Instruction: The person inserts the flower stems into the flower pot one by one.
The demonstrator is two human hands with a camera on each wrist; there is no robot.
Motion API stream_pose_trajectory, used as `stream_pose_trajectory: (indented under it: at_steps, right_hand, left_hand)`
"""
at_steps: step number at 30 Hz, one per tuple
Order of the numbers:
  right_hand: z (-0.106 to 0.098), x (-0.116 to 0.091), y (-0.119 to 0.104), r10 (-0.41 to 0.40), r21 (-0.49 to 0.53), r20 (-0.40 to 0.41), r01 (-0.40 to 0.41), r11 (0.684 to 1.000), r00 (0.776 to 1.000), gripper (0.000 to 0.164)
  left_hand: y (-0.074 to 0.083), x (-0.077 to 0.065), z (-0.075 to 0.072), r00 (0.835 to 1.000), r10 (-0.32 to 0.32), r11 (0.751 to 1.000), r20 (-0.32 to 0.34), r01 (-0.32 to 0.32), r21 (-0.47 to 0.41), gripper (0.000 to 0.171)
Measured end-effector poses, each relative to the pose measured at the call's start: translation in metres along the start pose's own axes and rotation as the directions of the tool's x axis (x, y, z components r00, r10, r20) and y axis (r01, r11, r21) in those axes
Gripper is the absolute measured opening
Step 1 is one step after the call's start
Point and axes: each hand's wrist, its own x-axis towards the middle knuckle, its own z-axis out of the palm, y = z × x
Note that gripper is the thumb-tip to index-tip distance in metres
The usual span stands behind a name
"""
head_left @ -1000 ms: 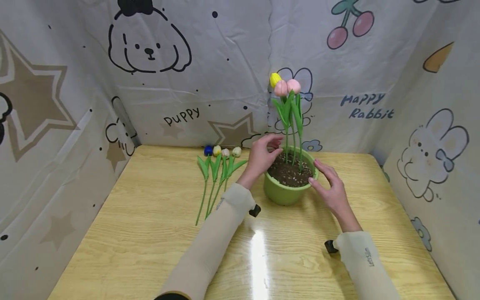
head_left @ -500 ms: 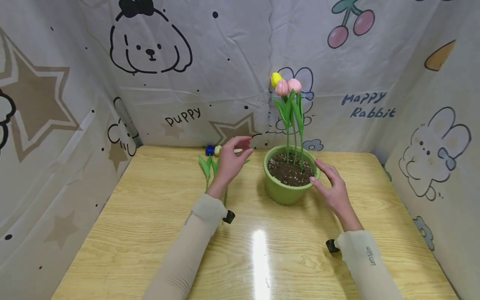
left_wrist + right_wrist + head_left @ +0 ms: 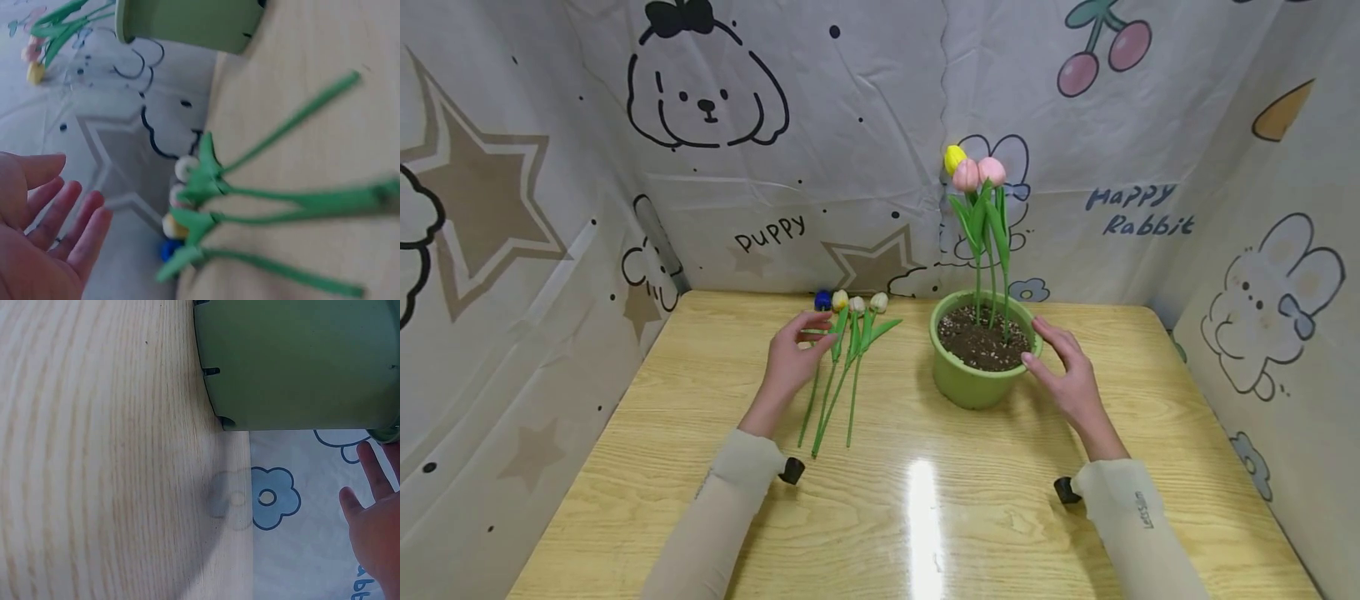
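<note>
My left hand (image 3: 797,353) hovers over the left side of several artificial tulips, its fingers relaxed and holding nothing. These loose tulips have a blue head (image 3: 823,301), a yellow one (image 3: 840,301) and pale ones (image 3: 878,302), with green stems (image 3: 287,128) pointing toward me. In the left wrist view, the left hand (image 3: 47,234) is apart from the flowers. A green pot (image 3: 970,386) of dark soil (image 3: 981,346) bears upright tulips, one yellow (image 3: 955,158) and two pink (image 3: 992,172). My right hand (image 3: 1066,385) rests on the pot's right rim with extended fingers and thumb.
Everything stands on a light wooden table (image 3: 1000,533). A printed fabric curtain (image 3: 865,100) rises behind it and along both sides. Each wrist carries a small black camera, such as the left one (image 3: 792,471).
My left hand has moved from the pot leftward, across the loose tulips to their left side. My right hand has stayed at the pot's rim, and the potted tulips have kept their place.
</note>
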Motion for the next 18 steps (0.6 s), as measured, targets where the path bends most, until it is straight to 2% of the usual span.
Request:
stream_pose_trajectory:
  at_steps: [7, 12, 18]
  right_hand:
    - [0.000, 0.000, 0.001, 0.001, -0.005, 0.004, -0.001, 1.000, 1.000, 0.057]
    - [0.000, 0.000, 0.001, 0.006, -0.013, 0.000, -0.006, 1.000, 1.000, 0.057]
    - [0.000, 0.000, -0.001, -0.001, -0.007, -0.001, 0.001, 1.000, 1.000, 0.057]
  left_hand:
    - [-0.030, -0.020, -0.024, 0.989, -0.141, 0.990, 0.045, 0.140, 0.023, 0.038]
    - [-0.044, -0.025, -0.031, 0.960, -0.266, 0.963, 0.085, 0.269, -0.024, 0.046]
    - [-0.052, -0.023, -0.027, 0.930, -0.350, 0.932, 0.113, 0.357, -0.056, 0.047]
